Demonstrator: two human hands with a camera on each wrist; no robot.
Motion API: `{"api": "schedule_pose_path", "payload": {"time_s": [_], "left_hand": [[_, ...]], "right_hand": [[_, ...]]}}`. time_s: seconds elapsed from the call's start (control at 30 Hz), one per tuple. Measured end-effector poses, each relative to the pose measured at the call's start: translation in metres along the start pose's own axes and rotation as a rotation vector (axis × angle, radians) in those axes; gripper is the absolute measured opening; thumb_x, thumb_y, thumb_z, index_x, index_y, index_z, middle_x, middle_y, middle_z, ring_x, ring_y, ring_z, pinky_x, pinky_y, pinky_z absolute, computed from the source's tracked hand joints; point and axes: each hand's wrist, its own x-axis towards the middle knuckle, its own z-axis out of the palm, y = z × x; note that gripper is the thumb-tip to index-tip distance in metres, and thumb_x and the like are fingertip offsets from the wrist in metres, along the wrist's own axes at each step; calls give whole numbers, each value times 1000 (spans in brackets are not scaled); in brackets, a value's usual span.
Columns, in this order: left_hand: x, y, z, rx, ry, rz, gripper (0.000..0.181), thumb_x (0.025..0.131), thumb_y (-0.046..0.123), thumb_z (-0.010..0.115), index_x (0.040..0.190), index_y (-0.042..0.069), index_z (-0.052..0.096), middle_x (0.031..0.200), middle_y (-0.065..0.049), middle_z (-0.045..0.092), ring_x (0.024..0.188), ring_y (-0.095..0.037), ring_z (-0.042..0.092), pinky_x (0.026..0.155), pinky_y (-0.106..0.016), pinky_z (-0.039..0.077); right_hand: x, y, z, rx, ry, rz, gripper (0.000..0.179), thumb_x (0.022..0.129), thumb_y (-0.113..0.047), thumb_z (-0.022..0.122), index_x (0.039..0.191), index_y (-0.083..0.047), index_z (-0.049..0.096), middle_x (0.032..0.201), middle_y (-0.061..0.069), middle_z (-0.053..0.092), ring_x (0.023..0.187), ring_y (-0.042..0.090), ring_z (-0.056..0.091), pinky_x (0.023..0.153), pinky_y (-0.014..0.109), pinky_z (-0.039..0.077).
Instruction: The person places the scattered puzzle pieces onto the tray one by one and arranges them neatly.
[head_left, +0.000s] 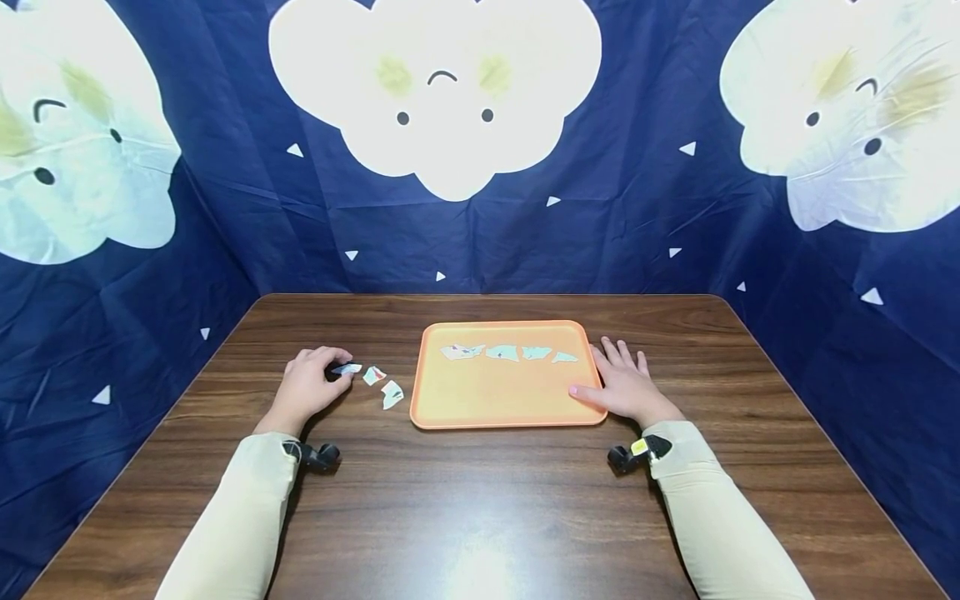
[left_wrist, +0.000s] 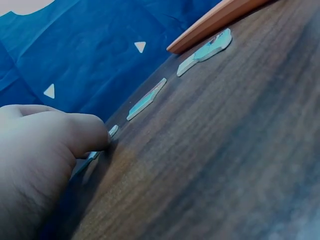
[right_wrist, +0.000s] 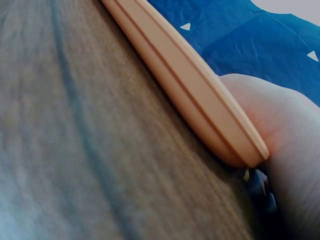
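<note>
At the left of the table my left hand (head_left: 306, 385) pinches a flat, irregular puzzle piece (head_left: 348, 368) between thumb and fingers. In the left wrist view the fingers partly cover that piece. Two more puzzle pieces with a pale blue and red print, one nearer (head_left: 374, 376) and one closer to the tray (head_left: 392, 394), lie to its right. My right hand (head_left: 628, 385) rests at the right side of the orange tray (head_left: 495, 408), thumb over the rim and the other fingers spread straight beside it. Several pale blue pieces (head_left: 502, 352) lie in a row in the tray's far half.
The tray lies flat on a brown wood-grain table (head_left: 360, 517). A dark blue curtain (head_left: 480, 242) with white clouds and triangles stands behind the table and along both sides. Each wrist wears a small black camera, one left (head_left: 321, 457) and one right (head_left: 626, 457).
</note>
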Motion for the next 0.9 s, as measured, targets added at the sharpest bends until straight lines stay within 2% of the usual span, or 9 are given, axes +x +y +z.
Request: {"api": "schedule_pose_path", "payload": {"time_s": [0.23, 0.43, 0.63, 0.9], "left_hand": [[2, 3, -1, 12, -3, -11, 27, 86, 19, 71, 111, 7, 69, 106, -12, 70, 105, -41, 56, 90, -62, 35], [3, 3, -1, 19, -4, -28, 32, 83, 17, 71, 114, 8, 68, 101, -11, 71, 100, -38, 57, 91, -60, 36], [4, 4, -1, -18, 2, -15, 36, 83, 14, 72, 117, 4, 65, 99, -14, 69, 98, -38, 59, 89, -60, 38], [8, 10, 4, -111, 42, -7, 35, 84, 8, 72, 117, 2, 64, 100, -15, 67, 93, -32, 61, 86, -51, 45]], "right_hand": [[0, 0, -2, -1, -2, 0, 108, 86, -78, 51, 160, -5, 23, 166, 24, 8, 152, 47, -1, 114, 69, -7], [0, -1, -3, 3, -4, 0, 108, 86, -78, 53, 160, -5, 23, 166, 24, 8, 152, 47, -1, 114, 69, -7], [0, -1, -1, 2, -8, 0, 108, 87, -78, 52, 160, -4, 23, 166, 25, 8, 152, 48, -1, 114, 70, -6], [0, -2, -1, 4, -2, 0, 107, 86, -77, 53, 160, -5, 23, 166, 25, 8, 152, 47, -1, 114, 69, -7]]}}
